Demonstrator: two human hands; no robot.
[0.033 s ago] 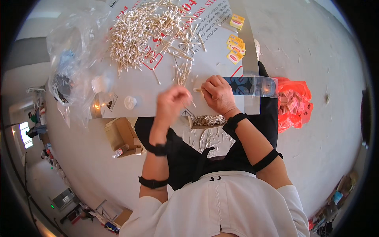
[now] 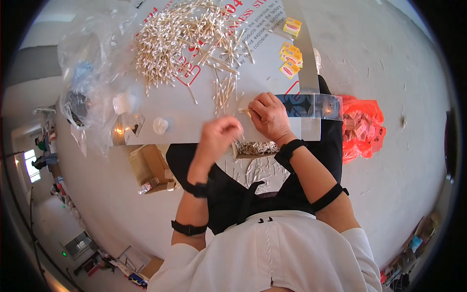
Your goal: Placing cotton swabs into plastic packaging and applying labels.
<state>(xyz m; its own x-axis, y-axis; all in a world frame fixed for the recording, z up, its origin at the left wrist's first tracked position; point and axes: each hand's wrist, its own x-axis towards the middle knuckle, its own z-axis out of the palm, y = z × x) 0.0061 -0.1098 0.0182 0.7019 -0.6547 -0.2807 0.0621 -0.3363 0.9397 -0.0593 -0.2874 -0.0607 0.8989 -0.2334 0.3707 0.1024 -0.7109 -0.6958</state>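
Twelve o'clock: our right hand (image 2: 268, 116) is clamping cotton swabs (image 2: 243, 110) | eleven: left hand (image 2: 216, 138) blurred, fingers' closure unclear | slackening, we'd be risking spills.

You have two hands (image 2: 267, 117) at one counter (image 2: 180, 109), with four black bands (image 2: 331, 197) on your arms. The swabs (image 2: 160, 53) are too many to count. You have at least four yellow boxes (image 2: 292, 27) far right, one clear bag (image 2: 95, 48) left, one red bag (image 2: 374, 111) right, two cartons (image 2: 138, 158) near, one bottle (image 2: 151, 184) at the left carton.
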